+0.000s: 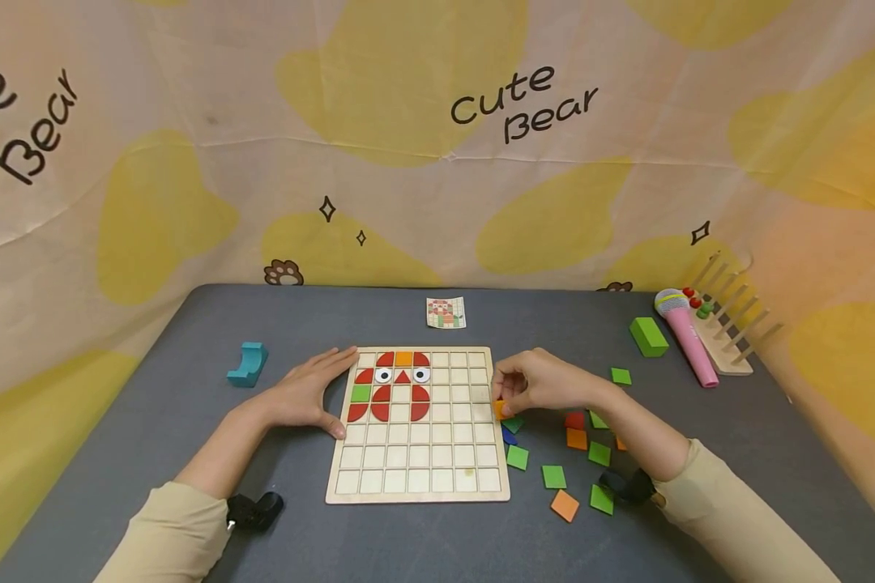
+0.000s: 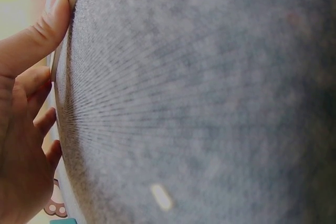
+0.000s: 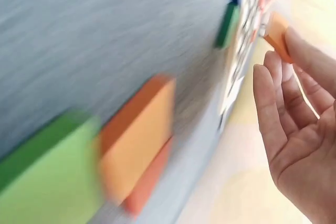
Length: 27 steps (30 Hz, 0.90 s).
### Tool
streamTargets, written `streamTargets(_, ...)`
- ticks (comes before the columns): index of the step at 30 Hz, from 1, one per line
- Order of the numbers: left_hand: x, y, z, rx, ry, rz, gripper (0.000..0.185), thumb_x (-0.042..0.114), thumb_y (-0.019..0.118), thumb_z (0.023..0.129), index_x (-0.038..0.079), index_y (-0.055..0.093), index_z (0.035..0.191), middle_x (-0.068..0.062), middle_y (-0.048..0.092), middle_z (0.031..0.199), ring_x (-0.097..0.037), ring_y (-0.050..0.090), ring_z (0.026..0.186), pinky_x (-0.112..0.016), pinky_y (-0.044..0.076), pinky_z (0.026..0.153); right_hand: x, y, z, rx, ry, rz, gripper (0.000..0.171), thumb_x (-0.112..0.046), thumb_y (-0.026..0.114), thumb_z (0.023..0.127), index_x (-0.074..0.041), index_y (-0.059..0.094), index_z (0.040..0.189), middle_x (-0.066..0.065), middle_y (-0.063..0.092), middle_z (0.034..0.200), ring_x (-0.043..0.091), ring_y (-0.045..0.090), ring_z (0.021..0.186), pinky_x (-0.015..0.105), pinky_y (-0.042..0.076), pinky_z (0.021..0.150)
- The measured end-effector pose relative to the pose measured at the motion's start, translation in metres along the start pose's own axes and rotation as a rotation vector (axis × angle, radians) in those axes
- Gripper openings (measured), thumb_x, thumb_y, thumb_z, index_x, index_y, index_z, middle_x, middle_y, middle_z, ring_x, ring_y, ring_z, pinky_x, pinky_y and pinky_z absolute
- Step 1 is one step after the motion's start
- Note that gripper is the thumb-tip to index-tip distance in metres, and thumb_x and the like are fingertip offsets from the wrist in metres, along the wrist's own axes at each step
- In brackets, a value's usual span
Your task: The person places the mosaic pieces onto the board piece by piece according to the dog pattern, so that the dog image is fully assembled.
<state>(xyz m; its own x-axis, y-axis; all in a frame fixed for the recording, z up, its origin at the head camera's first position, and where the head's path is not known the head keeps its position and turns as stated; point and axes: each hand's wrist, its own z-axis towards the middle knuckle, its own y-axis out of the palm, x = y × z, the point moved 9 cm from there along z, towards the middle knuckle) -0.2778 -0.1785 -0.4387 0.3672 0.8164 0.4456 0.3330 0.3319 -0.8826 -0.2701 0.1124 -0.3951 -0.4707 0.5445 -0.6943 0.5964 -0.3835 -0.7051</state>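
A wooden grid board [image 1: 417, 497] lies on the dark table, with red quarter-round tiles, an orange square [image 1: 404, 358], a green square [image 1: 360, 393] and two eye tiles [image 1: 421, 375] in its upper left cells. My left hand [image 1: 300, 394] rests at the board's left edge, fingers spread, with thumb and fingertips touching the frame. In the left wrist view the thumb [image 2: 50, 22] lies along that edge. At the board's right edge my right hand [image 1: 538, 380] pinches an orange square tile [image 3: 279, 36] between thumb and fingers, raised above the table in the right wrist view.
Loose green tiles [image 1: 553, 476], orange tiles [image 1: 565, 506], a red tile [image 1: 574, 420] and a blue tile [image 1: 509, 436] lie right of the board. A pattern card [image 1: 446, 313] lies behind it. Farther out are a teal block [image 1: 249, 364], green block [image 1: 649, 337], pink microphone [image 1: 689, 340] and peg rack [image 1: 732, 356].
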Motion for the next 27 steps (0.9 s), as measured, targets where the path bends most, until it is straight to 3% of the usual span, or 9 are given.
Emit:
streamTargets(15, 0.003, -0.002, 0.0, 0.001, 0.005, 0.005, 0.126, 0.056, 0.089, 0.056, 0.008, 0.029, 0.156, -0.014, 0.026, 0.165, -0.046, 0.021, 0.15, -0.076, 0.023, 0.108, -0.05, 0.017, 0.07, 0.053, -0.074, -0.024, 0.008, -0.012, 0.075, 0.086, -0.016, 0.071, 0.092, -0.003, 0.069, 0.082, 0.005, 0.061, 0.075, 0.02, 0.051, 0.07)
streamTargets(27, 0.001, -0.001, 0.0, -0.003, -0.005, -0.004, 0.125, 0.057, 0.089, 0.056, 0.01, 0.029, 0.156, -0.012, 0.025, 0.165, -0.045, 0.02, 0.15, -0.076, 0.023, 0.108, -0.075, 0.04, 0.108, 0.041, -0.04, -0.054, 0.008, -0.005, 0.074, 0.085, -0.011, 0.075, 0.09, 0.002, 0.073, 0.078, 0.003, 0.057, 0.064, 0.016, 0.045, 0.061)
